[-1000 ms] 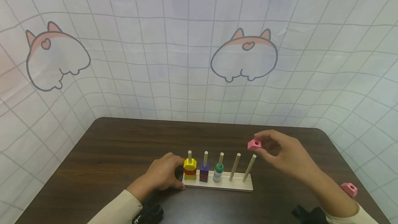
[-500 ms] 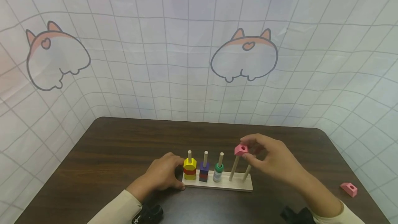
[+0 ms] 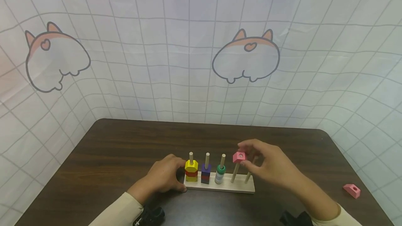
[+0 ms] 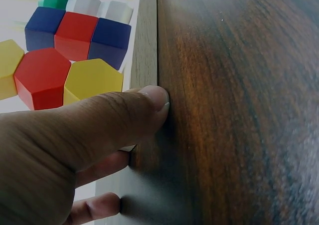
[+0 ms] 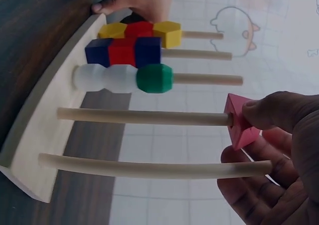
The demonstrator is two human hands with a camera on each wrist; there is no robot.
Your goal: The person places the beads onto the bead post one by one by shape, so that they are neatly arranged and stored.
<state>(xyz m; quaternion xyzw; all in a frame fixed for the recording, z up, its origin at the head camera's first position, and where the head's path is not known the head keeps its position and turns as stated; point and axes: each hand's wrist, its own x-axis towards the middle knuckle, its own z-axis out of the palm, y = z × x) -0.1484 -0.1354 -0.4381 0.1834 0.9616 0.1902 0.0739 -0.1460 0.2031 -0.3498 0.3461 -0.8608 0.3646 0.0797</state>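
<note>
The wooden peg stand has a row of upright pegs. My left hand grips its left end, thumb along the front edge. My right hand pinches a pink block at the top of the fourth peg; the peg's tip sits in the block's hole. Its lower fingers are behind the bare fifth peg. The leftmost peg carries yellow and red hexagonal beads. Dark blue and red cubes fill the second, and white beads under a green bead the third.
Another pink block lies on the dark wood table near its right edge. Behind the table hangs a white gridded cloth with cartoon animal drawings.
My right hand has carried the pink block left and down, from above the fifth peg onto the tip of the fourth. The left hand has kept its place on the stand.
</note>
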